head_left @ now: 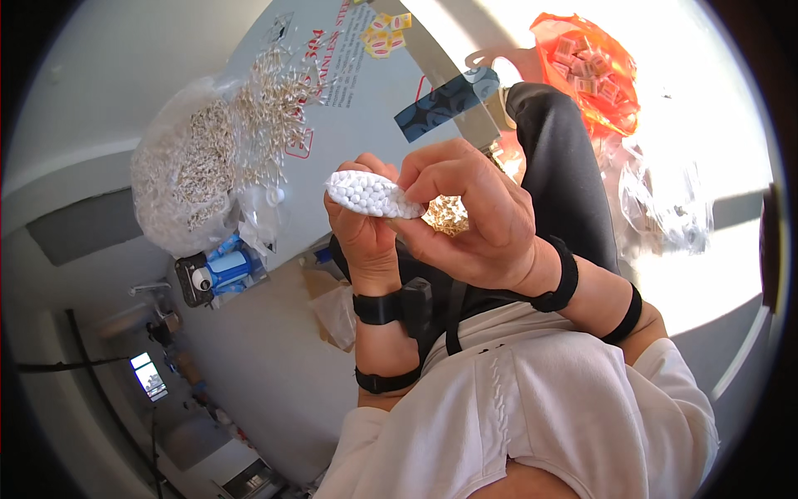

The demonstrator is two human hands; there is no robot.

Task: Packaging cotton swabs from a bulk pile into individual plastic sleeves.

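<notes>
My left hand point(363, 229) holds up a bundle of white-tipped cotton swabs point(370, 194), their round white tips facing me. My right hand point(465, 212) is closed around the right end of the same bundle, fingers curled over it. Both wrists wear black bands. Just behind my hands lies a small heap of pale swab sticks point(449, 214) on my dark lap.
A clear plastic bag of loose swabs point(195, 179) spills onto a grey board point(357, 100) at upper left. An orange bag of small packets point(594, 71) lies at upper right, a crumpled clear bag point(665, 204) beside it. A blue-and-black device point(220, 273) sits below the swab bag.
</notes>
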